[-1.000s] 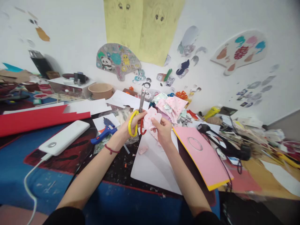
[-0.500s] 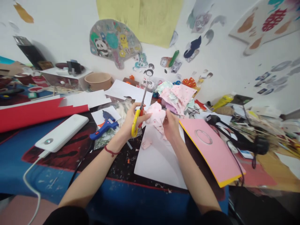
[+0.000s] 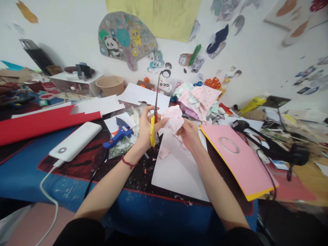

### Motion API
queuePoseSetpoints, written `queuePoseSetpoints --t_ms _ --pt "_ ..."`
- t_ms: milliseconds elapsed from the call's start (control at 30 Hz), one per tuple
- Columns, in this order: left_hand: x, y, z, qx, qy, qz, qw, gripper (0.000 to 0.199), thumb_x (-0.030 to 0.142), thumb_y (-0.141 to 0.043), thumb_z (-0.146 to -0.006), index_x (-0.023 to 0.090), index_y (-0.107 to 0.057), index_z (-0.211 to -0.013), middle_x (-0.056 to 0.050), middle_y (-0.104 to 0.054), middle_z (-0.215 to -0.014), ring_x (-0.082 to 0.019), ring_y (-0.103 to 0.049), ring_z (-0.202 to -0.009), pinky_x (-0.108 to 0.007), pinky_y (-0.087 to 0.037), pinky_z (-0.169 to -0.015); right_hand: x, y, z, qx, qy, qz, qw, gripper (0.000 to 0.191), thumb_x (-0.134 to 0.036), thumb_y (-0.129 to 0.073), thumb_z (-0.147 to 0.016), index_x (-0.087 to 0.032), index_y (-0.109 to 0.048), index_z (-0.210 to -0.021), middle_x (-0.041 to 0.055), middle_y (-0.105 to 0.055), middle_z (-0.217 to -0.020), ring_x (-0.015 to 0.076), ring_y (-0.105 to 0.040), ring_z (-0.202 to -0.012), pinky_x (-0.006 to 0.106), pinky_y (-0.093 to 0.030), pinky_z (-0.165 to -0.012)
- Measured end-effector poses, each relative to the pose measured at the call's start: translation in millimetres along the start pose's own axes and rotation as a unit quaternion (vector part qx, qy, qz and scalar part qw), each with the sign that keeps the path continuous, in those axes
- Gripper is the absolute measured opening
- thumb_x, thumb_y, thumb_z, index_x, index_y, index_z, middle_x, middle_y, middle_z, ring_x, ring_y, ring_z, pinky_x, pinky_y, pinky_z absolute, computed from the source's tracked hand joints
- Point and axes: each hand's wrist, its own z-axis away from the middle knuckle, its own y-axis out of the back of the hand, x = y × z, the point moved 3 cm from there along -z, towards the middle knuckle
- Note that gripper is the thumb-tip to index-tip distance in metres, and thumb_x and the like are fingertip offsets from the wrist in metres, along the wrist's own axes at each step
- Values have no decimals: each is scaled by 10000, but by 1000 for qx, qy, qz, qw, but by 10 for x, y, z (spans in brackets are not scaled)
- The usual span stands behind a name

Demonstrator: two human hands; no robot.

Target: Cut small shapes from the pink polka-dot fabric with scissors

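My left hand [image 3: 148,128] is closed on yellow-handled scissors [image 3: 153,130], their blades pointing up and away from me. Its thumb also presses on a pale pink piece of cloth [image 3: 171,116] with small red spots. On the cloth's other side, the fingers of my right hand [image 3: 189,134] pinch its edge. A small pink scrap [image 3: 164,153] lies below on a white sheet of paper [image 3: 176,174]. Behind my hands is a heap of pink and pale green cloth [image 3: 197,97].
Left of my hands lie a blue glue gun [image 3: 119,135], a white power bank [image 3: 75,141] with a cable, and a red sheet [image 3: 38,124]. A pink folder [image 3: 235,157] and a black stand [image 3: 271,147] are on the right. A tan bowl [image 3: 110,85] stands at the back.
The scissors have turned more upright in my left hand. The pink cloth is tilted a little differently between my hands. The whole view has shifted slightly.
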Motion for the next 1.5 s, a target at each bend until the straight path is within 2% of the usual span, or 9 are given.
queuePoseSetpoints --t_ms 167,300,433,533,700,867,1133,1333,1500 --pt "-19 -14 4 33 -15 29 999 545 176 -890 -597 223 -514 -989 85 -559 -652 -61 -498 -491 -201 -389 -446 -9 -11 5 -9 21 16 1000 444 -650 -680 -824 -208 -714 -836 -15 -648 -669 86 -553 -503 220 -447 -455" --pt "-44 -7 -2 26 -19 26 999 566 214 -916 -586 224 -522 -992 83 -569 -649 -61 -489 -476 -201 -384 -430 -23 -8 24 -11 69 49 996 299 -490 -822 -758 -217 -736 -841 -34 -658 -703 75 -552 -505 224 -480 -482" --pt "-49 34 -36 22 -44 1 999 449 317 -862 -704 223 -544 -1006 84 -545 -627 -51 -447 -446 -198 -352 -418 -34 6 34 -5 88 60 994 219 -404 -844 -752 -213 -743 -790 -38 -659 -683 69 -549 -509 212 -463 -474" --pt "-44 73 -63 26 -32 11 999 443 345 -857 -710 224 -554 -1010 76 -547 -646 -54 -467 -456 -198 -360 -423 -43 3 37 -12 95 64 993 203 -383 -855 -739 -212 -752 -775 -36 -667 -679 66 -547 -504 211 -460 -469" --pt "-80 69 -68 -8 52 43 998 559 322 -912 -601 226 -559 -1024 59 -584 -647 -87 -508 -468 -215 -385 -422 -49 -23 56 -34 93 68 993 210 -378 -860 -732 -204 -744 -760 -39 -656 -641 64 -543 -464 208 -413 -427" --pt "-98 36 -37 -28 79 35 996 581 342 -916 -598 232 -542 -1029 54 -612 -650 -91 -514 -484 -211 -394 -445 -57 -49 79 -46 100 60 992 184 -359 -849 -754 -209 -743 -773 -46 -646 -609 65 -544 -431 205 -382 -400" --pt "-164 51 -42 -48 91 25 994 607 417 -930 -582 218 -555 -1016 65 -559 -627 -78 -472 -457 -205 -335 -419 -63 -60 95 -24 111 59 992 199 -372 -856 -740 -209 -743 -756 -45 -657 -605 64 -535 -412 202 -391 -376" --pt "-179 51 -31 -73 84 15 994 576 415 -932 -594 225 -560 -991 90 -496 -572 -57 -415 -399 -201 -291 -385 -81 -34 109 -2 139 69 988 136 -324 -847 -759 -219 -760 -756 -50 -631 -554 70 -533 -417 200 -392 -369" --pt "-180 57 -28 -78 90 -13 993 594 428 -924 -613 237 -543 -1027 81 -537 -613 -62 -432 -389 -204 -315 -367 -116 -28 129 19 175 89 980 136 -328 -844 -758 -222 -759 -750 -49 -632 -558 67 -513 -416 202 -396 -362"
